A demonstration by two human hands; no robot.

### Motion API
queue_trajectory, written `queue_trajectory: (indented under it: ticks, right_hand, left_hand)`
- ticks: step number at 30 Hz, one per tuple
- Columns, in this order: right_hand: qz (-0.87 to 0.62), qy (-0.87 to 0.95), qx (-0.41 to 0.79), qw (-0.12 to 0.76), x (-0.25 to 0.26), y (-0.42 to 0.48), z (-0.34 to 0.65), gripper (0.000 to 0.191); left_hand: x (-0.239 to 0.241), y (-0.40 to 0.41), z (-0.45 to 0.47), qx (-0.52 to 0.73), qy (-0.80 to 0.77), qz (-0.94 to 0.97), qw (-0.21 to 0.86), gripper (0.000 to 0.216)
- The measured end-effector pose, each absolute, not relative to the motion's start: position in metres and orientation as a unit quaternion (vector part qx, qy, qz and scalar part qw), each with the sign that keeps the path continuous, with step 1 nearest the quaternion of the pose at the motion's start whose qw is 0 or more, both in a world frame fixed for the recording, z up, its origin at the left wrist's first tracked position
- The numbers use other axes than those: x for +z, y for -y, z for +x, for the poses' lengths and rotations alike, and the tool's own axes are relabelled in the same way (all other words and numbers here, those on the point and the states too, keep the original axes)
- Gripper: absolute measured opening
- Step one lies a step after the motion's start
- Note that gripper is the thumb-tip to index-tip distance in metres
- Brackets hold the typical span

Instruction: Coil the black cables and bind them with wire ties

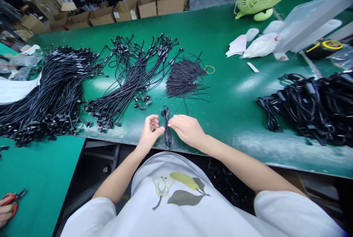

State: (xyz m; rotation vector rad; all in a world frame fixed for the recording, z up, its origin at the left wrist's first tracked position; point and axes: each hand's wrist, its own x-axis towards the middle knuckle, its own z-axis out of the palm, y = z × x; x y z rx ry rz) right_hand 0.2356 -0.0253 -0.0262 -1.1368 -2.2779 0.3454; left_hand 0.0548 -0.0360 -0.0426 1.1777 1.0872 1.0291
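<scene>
Binding the black folded cable (167, 134) at its middle

I had the cable lying in long loops on the green workbench (217, 108), near the edge and right in front of my body, its length pointing away from me. My left hand (150, 130) was open on one side, fingers curled above and the thumb stretched across so its tip met the bundle. My right hand (186, 128) had thumb and fingertips drawn together at the other side; whether they pinched the cord or a thin tie, I could not tell.

I judged the step to be securing the loops around the waist (no tie showed clearly there). Just beyond lay a pile of thin black strips (183, 77), twist ties by their look, with a yellow rubber band (209, 69) beside it. Straighter cables (129, 79) lay beyond my left hand, and a heap of folded cables (309, 108) well off to my right.

As I read it, the next move called for the left thumb to steady the loops, the strands kept even, and a small, firm twist from the right fingertips, snug without kinking the cord
</scene>
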Motion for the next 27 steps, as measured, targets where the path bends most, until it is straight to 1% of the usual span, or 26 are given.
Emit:
queue_trajectory:
  ticks: [1, 2, 4, 6, 9, 11, 13, 15, 16, 18, 20, 22, 24, 25, 26, 27]
  right_hand:
    - [-0.415, 0.859, 0.097, 0.283, -0.026, 0.027, 0.234, 0.035]
    - [-0.407, 0.867, 0.067, 0.28, -0.027, 0.029, 0.232, 0.036]
    - [-0.393, 0.879, 0.024, 0.269, -0.032, 0.03, 0.231, 0.034]
    - [-0.38, 0.888, 0.008, 0.258, -0.038, 0.031, 0.23, 0.031]
    - [-0.365, 0.894, 0.053, 0.253, -0.043, 0.032, 0.23, 0.029]
    - [-0.397, 0.862, 0.16, 0.272, -0.043, 0.033, 0.228, 0.027]
    - [-0.439, 0.761, 0.366, 0.308, -0.042, 0.036, 0.224, 0.026]
    - [-0.431, 0.621, 0.57, 0.32, -0.043, 0.039, 0.219, 0.032]
    - [-0.412, 0.565, 0.642, 0.313, -0.044, 0.04, 0.217, 0.036]
    - [-0.376, 0.512, 0.715, 0.293, -0.051, 0.041, 0.215, 0.039]
    - [-0.355, 0.495, 0.742, 0.279, -0.057, 0.04, 0.219, 0.04]
    - [-0.366, 0.511, 0.728, 0.273, -0.059, 0.037, 0.227, 0.039]
    - [-0.428, 0.555, 0.649, 0.296, -0.055, 0.035, 0.238, 0.031]
    - [-0.465, 0.57, 0.597, 0.322, -0.051, 0.035, 0.242, 0.028]
    - [-0.492, 0.575, 0.549, 0.354, -0.045, 0.036, 0.245, 0.028]
    - [-0.505, 0.576, 0.516, 0.384, -0.04, 0.037, 0.247, 0.033]
  left_hand:
    - [-0.044, 0.036, 0.057, 0.437, -0.454, 0.461, 0.625, 0.054]
    - [-0.044, 0.036, 0.059, 0.422, -0.431, 0.424, 0.675, 0.056]
    - [-0.04, 0.038, 0.064, 0.408, -0.397, 0.354, 0.742, 0.051]
    - [-0.037, 0.041, 0.068, 0.413, -0.395, 0.297, 0.765, 0.046]
    - [-0.038, 0.046, 0.073, 0.387, -0.403, 0.251, 0.791, 0.041]
    - [-0.042, 0.048, 0.075, 0.38, -0.406, 0.259, 0.789, 0.043]
    - [-0.044, 0.048, 0.076, 0.406, -0.403, 0.314, 0.757, 0.041]
    - [-0.043, 0.048, 0.073, 0.431, -0.395, 0.406, 0.702, 0.037]
    - [-0.041, 0.047, 0.071, 0.431, -0.39, 0.457, 0.673, 0.035]
    - [-0.037, 0.046, 0.066, 0.4, -0.39, 0.554, 0.617, 0.033]
    - [-0.033, 0.043, 0.06, 0.352, -0.41, 0.622, 0.566, 0.031]
    - [-0.031, 0.039, 0.056, 0.32, -0.445, 0.664, 0.509, 0.027]
    - [-0.032, 0.035, 0.055, 0.312, -0.48, 0.689, 0.444, 0.023]
    - [-0.033, 0.033, 0.056, 0.312, -0.496, 0.697, 0.414, 0.022]
    - [-0.035, 0.032, 0.057, 0.313, -0.507, 0.703, 0.388, 0.021]
    - [-0.036, 0.031, 0.059, 0.314, -0.516, 0.709, 0.364, 0.021]
